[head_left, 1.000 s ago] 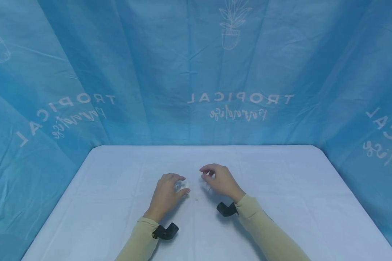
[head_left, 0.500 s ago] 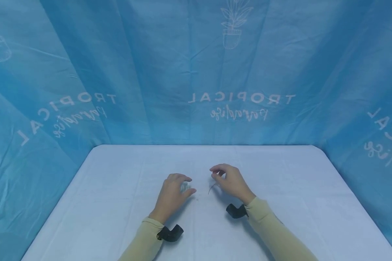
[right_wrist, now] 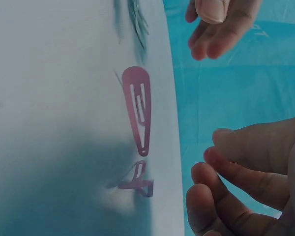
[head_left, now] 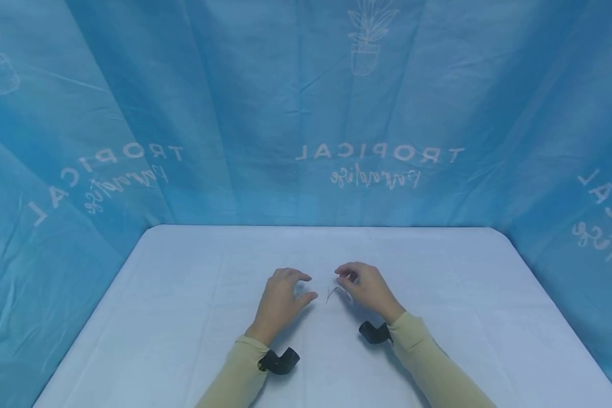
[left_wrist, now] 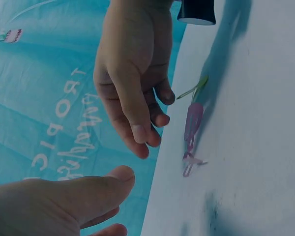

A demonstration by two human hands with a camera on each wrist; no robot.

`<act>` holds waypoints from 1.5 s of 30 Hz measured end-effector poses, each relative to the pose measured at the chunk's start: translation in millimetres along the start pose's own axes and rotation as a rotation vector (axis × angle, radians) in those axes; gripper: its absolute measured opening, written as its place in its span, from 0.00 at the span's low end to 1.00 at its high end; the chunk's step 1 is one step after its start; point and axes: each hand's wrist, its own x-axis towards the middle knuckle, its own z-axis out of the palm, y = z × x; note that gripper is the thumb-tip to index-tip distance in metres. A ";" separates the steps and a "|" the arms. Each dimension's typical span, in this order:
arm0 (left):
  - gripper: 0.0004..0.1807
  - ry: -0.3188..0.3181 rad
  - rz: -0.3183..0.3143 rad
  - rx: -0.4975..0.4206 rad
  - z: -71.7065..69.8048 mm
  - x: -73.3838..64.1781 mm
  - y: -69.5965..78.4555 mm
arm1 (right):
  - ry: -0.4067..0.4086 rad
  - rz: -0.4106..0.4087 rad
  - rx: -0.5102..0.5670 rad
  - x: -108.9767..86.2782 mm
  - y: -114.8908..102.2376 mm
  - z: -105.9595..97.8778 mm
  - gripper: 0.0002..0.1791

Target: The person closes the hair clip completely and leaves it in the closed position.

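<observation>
A purple-pink snap hair clip (right_wrist: 136,110) lies on the white table, with a smaller pink clip-like piece (right_wrist: 137,184) beside its narrow end. A thin green clip-like piece (left_wrist: 200,88) sits by its broad end. They show only as thin lines (head_left: 332,292) in the head view. Above and beside them, my right hand (head_left: 369,286) has loosely curled fingers, thumb and forefinger tips close together; I see nothing between them. My left hand (head_left: 284,300) faces it with thumb and fingers spread apart. Something pale and clear (head_left: 299,290) shows faintly between the left thumb and forefinger.
White cloth covers the table (head_left: 194,328). Blue curtain (head_left: 306,113) with mirrored lettering hangs behind it and along both sides. A black wrist-worn piece (head_left: 280,361) sits on the left sleeve, and another black piece (head_left: 374,332) on the right.
Both hands have shifted to the right, keeping apart. Thin lines beside the right hand have come into clearer view. The clear thing by the left fingers shows less than before.
</observation>
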 end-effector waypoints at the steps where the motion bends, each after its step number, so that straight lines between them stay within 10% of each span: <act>1: 0.18 -0.011 -0.009 0.005 0.9 0.9 1.7 | 0.000 -0.004 -0.004 -0.3 0.4 0.3 0.09; 45: 0.16 -0.023 0.061 0.155 31.4 -2.3 9.9 | 0.022 -0.049 -0.340 -6.1 2.2 15.8 0.04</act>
